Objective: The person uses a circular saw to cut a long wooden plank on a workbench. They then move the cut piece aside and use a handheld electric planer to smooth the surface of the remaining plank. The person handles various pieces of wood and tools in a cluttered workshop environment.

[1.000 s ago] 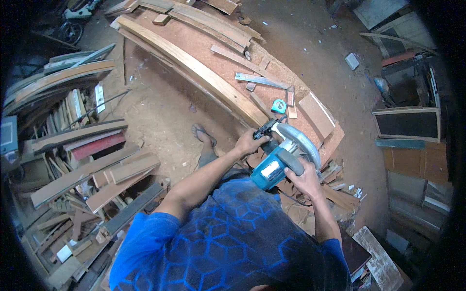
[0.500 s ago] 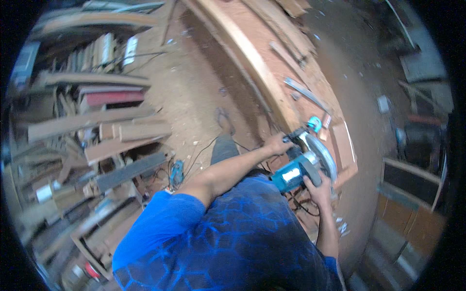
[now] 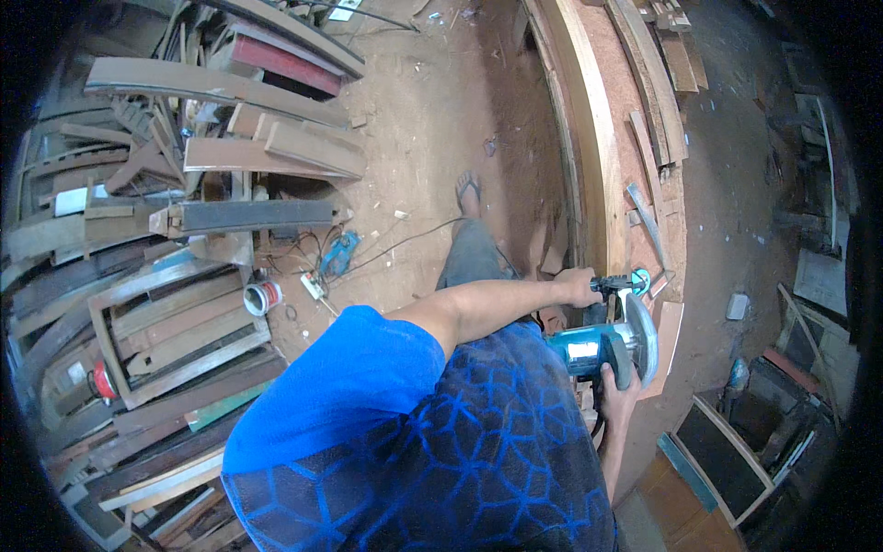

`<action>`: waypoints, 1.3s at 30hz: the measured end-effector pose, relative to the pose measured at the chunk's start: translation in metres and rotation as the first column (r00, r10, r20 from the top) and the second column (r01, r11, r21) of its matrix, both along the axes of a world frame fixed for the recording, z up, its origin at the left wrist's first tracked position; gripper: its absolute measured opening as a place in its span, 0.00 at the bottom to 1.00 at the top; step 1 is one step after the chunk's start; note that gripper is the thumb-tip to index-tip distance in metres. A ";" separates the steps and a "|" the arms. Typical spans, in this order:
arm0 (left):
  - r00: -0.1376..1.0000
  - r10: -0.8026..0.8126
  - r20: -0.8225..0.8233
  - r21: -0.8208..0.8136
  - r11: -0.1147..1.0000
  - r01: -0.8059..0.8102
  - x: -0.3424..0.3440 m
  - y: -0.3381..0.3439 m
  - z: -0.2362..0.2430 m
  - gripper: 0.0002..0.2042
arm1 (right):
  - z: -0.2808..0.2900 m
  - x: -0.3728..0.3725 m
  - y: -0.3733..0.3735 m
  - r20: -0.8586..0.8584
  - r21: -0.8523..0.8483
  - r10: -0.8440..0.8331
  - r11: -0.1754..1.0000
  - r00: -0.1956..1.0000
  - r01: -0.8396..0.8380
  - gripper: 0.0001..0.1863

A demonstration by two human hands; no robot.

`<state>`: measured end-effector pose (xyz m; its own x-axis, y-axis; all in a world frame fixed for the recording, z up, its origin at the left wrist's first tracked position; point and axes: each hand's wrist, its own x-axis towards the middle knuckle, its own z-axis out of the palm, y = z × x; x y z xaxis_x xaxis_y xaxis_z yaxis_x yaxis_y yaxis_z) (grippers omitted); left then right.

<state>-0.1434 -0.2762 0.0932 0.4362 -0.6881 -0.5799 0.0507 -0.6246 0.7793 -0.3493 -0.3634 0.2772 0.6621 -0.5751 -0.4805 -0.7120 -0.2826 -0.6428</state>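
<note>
I hold a teal and silver circular saw at the right side of my body. My left hand is closed on its black front handle, with that forearm across my front. My right hand grips the rear handle. Beyond the saw lies a long pale timber along a bench top holding loose offcuts. A metal square lies beside the timber. A turquoise tape measure shows partly behind the saw's front handle. The blade is hidden under its silver guard.
Stacked boards and frames fill the left side. A blue power tool, a white power strip, cables and a spool lie on the floor near my leg. More panels and framed boards stand at the right, across the floor.
My view has swung so the bench runs upright at the right and more of the left wood pile shows. The saw has shifted right in the picture, still in both hands.
</note>
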 end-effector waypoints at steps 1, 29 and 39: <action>1.000 0.008 0.009 -0.013 1.000 -0.008 -0.001 0.001 -0.004 0.29 | 0.000 0.001 0.000 -0.005 0.012 -0.006 1.000 1.000 0.006 0.21; 0.939 0.295 0.178 -0.190 0.947 -0.261 -0.028 -0.038 -0.054 0.37 | 0.022 -0.097 -0.012 0.152 0.008 -0.517 0.853 0.843 0.522 0.21; 0.346 -0.022 0.938 -0.128 0.905 0.405 0.044 -0.012 0.021 0.24 | 0.030 -0.085 -0.027 0.218 -0.024 -0.413 0.904 0.884 0.428 0.20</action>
